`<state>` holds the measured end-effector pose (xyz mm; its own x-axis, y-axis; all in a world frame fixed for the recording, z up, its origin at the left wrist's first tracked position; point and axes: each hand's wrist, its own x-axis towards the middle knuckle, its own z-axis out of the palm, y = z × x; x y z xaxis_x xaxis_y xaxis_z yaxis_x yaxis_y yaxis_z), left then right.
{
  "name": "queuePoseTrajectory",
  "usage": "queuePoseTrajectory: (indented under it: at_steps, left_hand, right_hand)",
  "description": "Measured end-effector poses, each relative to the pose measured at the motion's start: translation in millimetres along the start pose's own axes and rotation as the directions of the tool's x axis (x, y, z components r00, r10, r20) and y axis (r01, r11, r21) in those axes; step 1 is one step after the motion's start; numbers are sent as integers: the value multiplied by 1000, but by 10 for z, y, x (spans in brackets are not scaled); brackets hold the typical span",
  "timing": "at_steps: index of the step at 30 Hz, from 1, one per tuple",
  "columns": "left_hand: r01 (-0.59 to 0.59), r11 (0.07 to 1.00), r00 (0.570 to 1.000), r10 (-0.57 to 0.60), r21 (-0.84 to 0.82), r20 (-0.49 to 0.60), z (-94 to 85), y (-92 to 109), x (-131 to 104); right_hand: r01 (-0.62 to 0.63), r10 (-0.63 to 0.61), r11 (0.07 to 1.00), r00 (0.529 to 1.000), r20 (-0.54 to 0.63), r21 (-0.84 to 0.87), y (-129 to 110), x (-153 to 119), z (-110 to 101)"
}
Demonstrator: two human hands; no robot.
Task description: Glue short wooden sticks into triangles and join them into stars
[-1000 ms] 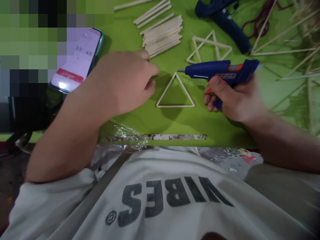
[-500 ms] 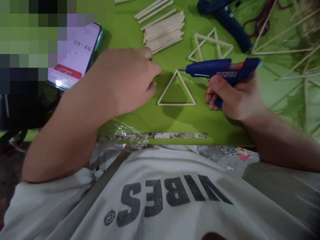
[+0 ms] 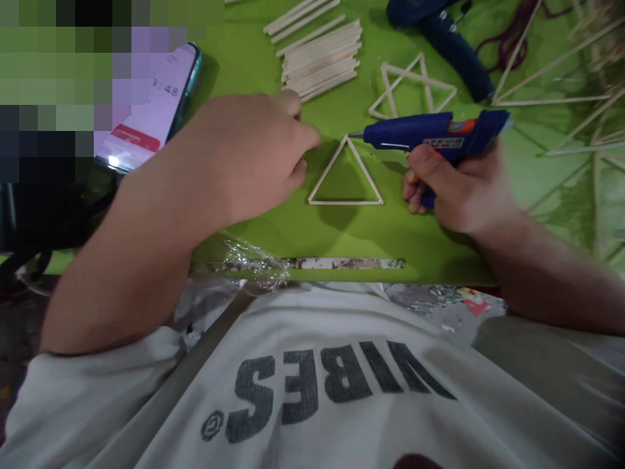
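Note:
My right hand [image 3: 459,185] is wrapped around the grip of a blue hot glue gun [image 3: 415,132]. The gun's metal tip meets, or nearly meets, the top corner of a small triangle of thin wooden sticks [image 3: 346,202], which lies flat on the green table [image 3: 273,238]. Left of the triangle hovers my left hand [image 3: 263,153], its fingers half curled. Its thumb and index finger are apart, with nothing visible between them; the palm side is hidden. A six-pointed stick star [image 3: 426,81] lies just behind the glue gun.
Loose wooden sticks [image 3: 322,55] lie in a pile at the back. A phone [image 3: 166,111] showing a timer is by my left forearm. Another dark blue tool [image 3: 454,52] rests at the back, with larger stick frames [image 3: 551,101] on the right. Crumpled clear plastic [image 3: 254,260] sits at the near edge.
Almost nothing differs. My left hand's index fingertip has shifted slightly right; the glue gun and the triangle keep their places.

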<state>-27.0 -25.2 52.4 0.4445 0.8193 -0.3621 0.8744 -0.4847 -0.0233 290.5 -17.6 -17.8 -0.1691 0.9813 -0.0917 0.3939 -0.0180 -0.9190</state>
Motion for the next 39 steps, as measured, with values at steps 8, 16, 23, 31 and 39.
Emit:
queuePoseTrajectory:
  at_steps: [8, 16, 23, 31, 39]
  left_hand:
    - [17, 1000, 999, -17, -15, 29, -26, 0, -6]
    - [78, 989, 994, -67, -123, 91, -38, 2, -4]
    - [20, 997, 999, -17, -75, 36, -15, -26, -19]
    - [19, 999, 999, -18, -44, 31, -19, -2, -3]
    - [7, 1000, 1000, -7, -10, 16, -14, -18, -11]
  right_hand:
    - [-19, 20, 1000, 999, -31, 13, -48, -11, 22]
    - [-26, 27, 999, 999, -28, 17, -54, -18, 15]
    - [-15, 15, 1000, 1000, -16, 6, -30, -12, 12]
    - [14, -14, 1000, 1000, -9, -4, 28, 10, 1]
    - [31, -31, 999, 1000, -2, -25, 9, 0, 0]
